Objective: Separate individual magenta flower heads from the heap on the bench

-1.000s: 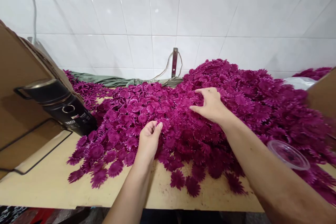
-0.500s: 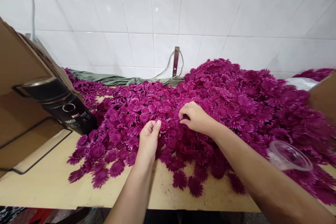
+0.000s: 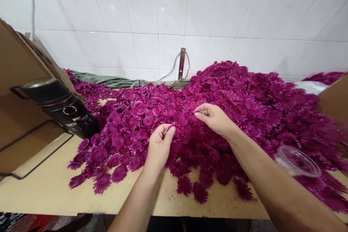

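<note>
A big heap of magenta artificial flower heads [image 3: 136, 130] with thin, pointed petals spreads across the table. My left hand [image 3: 160, 145] is over the front middle of the heap, its thumb and forefinger pinched on one flower head [image 3: 178, 131]. To the right and slightly farther back, my right hand [image 3: 214, 119] has its thumb and fingertips brought together above the flowers. Whatever lies between those fingertips blends into the magenta behind it, and I cannot make it out. The two hands are apart, with flowers showing between them.
At the left, a black bottle [image 3: 62, 105] leans beside a cardboard box [image 3: 24, 79] and a thin black metal frame [image 3: 43, 163]. A clear plastic tub [image 3: 297, 161] sits among flowers at right. Behind are green cloth [image 3: 108, 79], a metal bracket [image 3: 182, 63] and a tiled wall [image 3: 217, 11].
My left hand has shifted slightly right, still pinching a flower head. My right hand has moved a little right, and its thumb and fingertips have turned more into view.
</note>
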A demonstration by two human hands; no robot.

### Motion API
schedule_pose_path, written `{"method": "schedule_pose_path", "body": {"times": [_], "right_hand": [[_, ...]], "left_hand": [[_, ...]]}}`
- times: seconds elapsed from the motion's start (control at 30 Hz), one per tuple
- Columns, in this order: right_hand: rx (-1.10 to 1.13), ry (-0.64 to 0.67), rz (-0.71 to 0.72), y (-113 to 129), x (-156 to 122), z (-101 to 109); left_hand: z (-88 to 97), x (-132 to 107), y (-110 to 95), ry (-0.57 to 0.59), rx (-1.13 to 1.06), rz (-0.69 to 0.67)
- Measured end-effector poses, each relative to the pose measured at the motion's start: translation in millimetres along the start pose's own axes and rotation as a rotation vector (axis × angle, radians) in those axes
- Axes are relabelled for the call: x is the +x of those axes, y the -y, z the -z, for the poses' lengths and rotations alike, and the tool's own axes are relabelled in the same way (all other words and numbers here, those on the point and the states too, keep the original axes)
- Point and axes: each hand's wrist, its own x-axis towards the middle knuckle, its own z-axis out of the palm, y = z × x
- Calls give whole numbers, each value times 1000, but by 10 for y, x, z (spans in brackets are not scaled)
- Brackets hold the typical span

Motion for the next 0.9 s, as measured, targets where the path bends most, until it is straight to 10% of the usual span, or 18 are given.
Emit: {"method": "schedule_pose_path", "body": {"times": [0.27,0.57,0.9], "right_hand": [[107,-86,-4,-69,-25,-122],[243,226,-25,33,-145,-48],[89,225,13,27,-117,27]], "left_hand": [[-284,8,-91,213,185,-27],[-292,66,-59,97,179,-129],[-184,9,15,56,371,-407]]}}
